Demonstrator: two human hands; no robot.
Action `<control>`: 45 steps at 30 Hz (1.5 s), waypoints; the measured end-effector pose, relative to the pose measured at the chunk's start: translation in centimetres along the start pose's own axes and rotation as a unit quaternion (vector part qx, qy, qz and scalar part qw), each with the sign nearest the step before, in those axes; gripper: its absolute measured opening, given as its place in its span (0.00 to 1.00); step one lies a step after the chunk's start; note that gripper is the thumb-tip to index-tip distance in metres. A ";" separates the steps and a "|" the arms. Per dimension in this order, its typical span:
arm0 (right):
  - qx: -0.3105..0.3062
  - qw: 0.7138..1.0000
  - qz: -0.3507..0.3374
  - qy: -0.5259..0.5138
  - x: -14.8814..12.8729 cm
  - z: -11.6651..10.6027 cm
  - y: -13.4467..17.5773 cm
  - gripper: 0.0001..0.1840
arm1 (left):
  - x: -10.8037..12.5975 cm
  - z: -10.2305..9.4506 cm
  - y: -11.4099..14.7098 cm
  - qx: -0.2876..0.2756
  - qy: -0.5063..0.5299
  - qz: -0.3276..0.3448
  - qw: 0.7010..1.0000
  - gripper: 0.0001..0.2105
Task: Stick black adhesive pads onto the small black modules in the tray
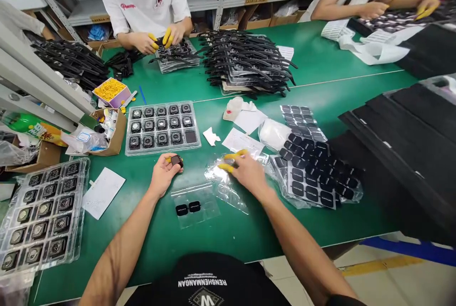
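Note:
My left hand is closed around a small black smartwatch body, its dark screen facing up. My right hand, with yellow finger cots, has its fingers apart above crumpled clear film; whether it touches the film is hard to make out. Between my forearms lies a clear bag with two black screen stickers on it. Ahead of my left hand sits a clear tray of watch bodies, one pocket at its near right corner without one. Sheets of black stickers lie beyond my right hand.
At left, another tray of watch bodies and a cardboard box stand near a box of yellow finger cots. A stack of black straps is ahead. Black sheets crowd the right. Co-workers' gloved hands work across the table.

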State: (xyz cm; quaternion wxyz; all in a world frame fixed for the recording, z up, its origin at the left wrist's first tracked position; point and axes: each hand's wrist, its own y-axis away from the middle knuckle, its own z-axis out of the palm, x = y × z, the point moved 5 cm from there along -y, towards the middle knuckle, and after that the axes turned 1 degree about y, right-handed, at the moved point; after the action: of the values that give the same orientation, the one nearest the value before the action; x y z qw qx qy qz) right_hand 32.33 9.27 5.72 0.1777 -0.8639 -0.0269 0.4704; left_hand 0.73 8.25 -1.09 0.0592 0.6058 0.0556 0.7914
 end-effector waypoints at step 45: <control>-0.101 0.983 -0.152 -0.024 -2.8 15.3 -1.2 0.10 | -0.5 0.2 0.0 0.047 -0.107 -0.054 0.992 0.26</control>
State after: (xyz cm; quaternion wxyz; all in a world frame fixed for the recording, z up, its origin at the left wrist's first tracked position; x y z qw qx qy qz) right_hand 18.33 14.07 0.84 0.1584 -0.8516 -0.2091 0.4537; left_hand 1.05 8.22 -1.51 0.0794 0.6853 0.1186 0.7141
